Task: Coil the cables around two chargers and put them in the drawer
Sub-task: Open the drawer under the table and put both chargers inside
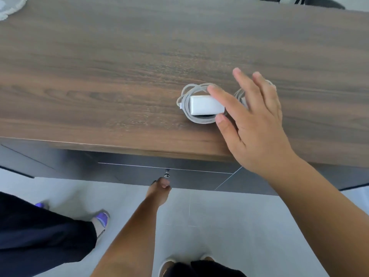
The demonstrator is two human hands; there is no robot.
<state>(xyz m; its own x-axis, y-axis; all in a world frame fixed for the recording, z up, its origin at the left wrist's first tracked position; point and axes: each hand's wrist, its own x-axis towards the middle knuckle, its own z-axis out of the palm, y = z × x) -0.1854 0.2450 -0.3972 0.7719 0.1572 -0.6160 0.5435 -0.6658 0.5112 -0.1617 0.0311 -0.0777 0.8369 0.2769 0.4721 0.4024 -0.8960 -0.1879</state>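
Observation:
A white charger [205,105] lies on the wooden desk [119,76] near its front edge, with its grey cable coiled around it. A second coiled cable [239,94] shows just to its right, mostly hidden behind my right hand [253,116]. My right hand hovers over the first charger with fingers spread, forefinger and thumb on either side of its right end. My left hand [159,188] is down at the bottom edge of the dark drawer front [179,178], fingers curled under it, just below a small key [166,173] in the lock. The drawer looks shut.
Another person's dark trouser leg and purple-strapped sandal [101,218] stand on the pale tiled floor at the left. A white lace cloth [10,7] lies at the desk's far left corner. Dark chair parts [319,3] sit beyond the far edge.

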